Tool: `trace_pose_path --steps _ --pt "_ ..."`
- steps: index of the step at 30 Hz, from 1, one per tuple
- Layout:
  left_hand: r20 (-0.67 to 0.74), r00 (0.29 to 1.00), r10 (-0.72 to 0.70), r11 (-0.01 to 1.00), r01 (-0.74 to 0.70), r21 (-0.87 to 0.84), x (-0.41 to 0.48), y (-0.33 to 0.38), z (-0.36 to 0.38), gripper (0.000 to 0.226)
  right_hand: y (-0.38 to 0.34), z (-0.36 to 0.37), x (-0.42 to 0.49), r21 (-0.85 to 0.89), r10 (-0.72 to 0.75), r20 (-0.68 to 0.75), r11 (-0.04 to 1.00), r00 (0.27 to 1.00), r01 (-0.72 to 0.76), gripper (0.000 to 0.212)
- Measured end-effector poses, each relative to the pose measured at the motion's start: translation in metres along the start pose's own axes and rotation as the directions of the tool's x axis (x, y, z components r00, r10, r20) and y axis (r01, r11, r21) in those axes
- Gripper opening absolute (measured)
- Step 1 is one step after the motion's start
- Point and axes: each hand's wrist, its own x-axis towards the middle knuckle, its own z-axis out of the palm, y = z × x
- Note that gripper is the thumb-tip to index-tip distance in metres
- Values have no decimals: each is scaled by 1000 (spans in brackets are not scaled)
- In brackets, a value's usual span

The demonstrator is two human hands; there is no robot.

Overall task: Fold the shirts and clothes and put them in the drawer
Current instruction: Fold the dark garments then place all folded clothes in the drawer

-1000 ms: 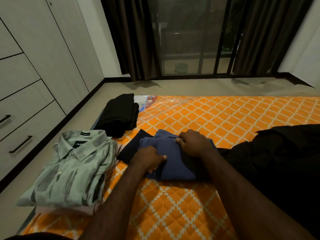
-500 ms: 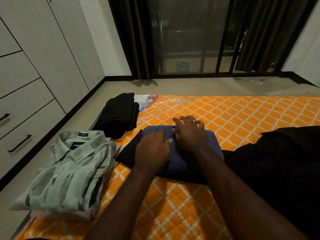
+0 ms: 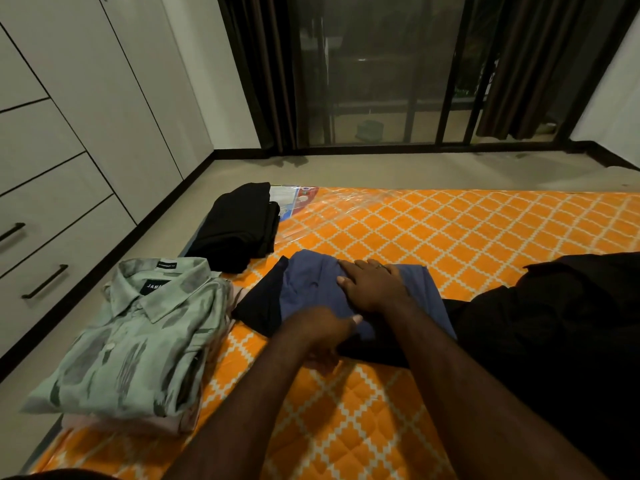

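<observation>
A folded blue garment [image 3: 311,292] lies on a dark garment [image 3: 259,303] in the middle of the orange mattress [image 3: 450,237]. My right hand [image 3: 375,285] lies flat on the blue cloth, fingers straight and pointing left. My left hand [image 3: 322,336] is at the near edge of this stack, thumb on the blue cloth and fingers curled under the edge. A folded green patterned shirt [image 3: 138,334] sits on a pink garment at the mattress's left edge. The drawers [image 3: 45,258] on the left wall are closed.
A folded black pile [image 3: 239,226] lies at the far left corner of the mattress. A loose black heap [image 3: 554,323] covers its right side. Bare floor runs between the mattress and the wardrobe. Dark curtains [image 3: 263,71] and a glass door stand at the back.
My left hand has slid from the top of the blue garment back to its near edge and taken hold there. My right hand stays flat on the cloth.
</observation>
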Motion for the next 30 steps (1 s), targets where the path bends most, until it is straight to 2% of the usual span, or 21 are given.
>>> trace_pose_path --steps 1,2,4,6,8,12,17,21,27,30 --pt "115 992 -46 992 59 -115 0 -4 5 73 -1 0 0 1 0 -7 1000 1000 0 60" --pt "151 986 -70 972 101 -212 1 -9 9 71 -1 0 -1 4 1 -12 1000 1000 -1 60" --pt "121 989 -86 905 129 -406 5 -16 12 62 -2 0 -3 8 2 -22 1000 1000 -2 60" --pt "63 995 -81 794 102 -599 6 -17 10 53 -2 -1 -5 25 12 -31 1000 999 -12 59" --pt "18 997 -78 697 67 -714 7 -14 10 46 -4 -3 -8 43 41 -48 998 998 -38 58" --pt "-13 995 -96 602 48 -797 3 -7 26 47 -10 -7 -12 69 97 -68 993 993 -92 55" --pt "-147 981 -127 512 -63 -857 -1 2 36 26 -9 -16 -13 141 148 -37 980 988 -142 51" --pt "-193 950 -245 327 -107 -939 8 2 42 38 -3 -23 -11 178 143 -15 974 990 -138 37" --pt "-58 963 -265 15 -56 -998 14 14 47 42 -3 -21 -14 183 90 -3 979 996 -88 36" --pt "-125 944 -304 -49 -147 -988 23 13 48 49 -5 -24 -19 180 101 -10 979 995 -97 42"
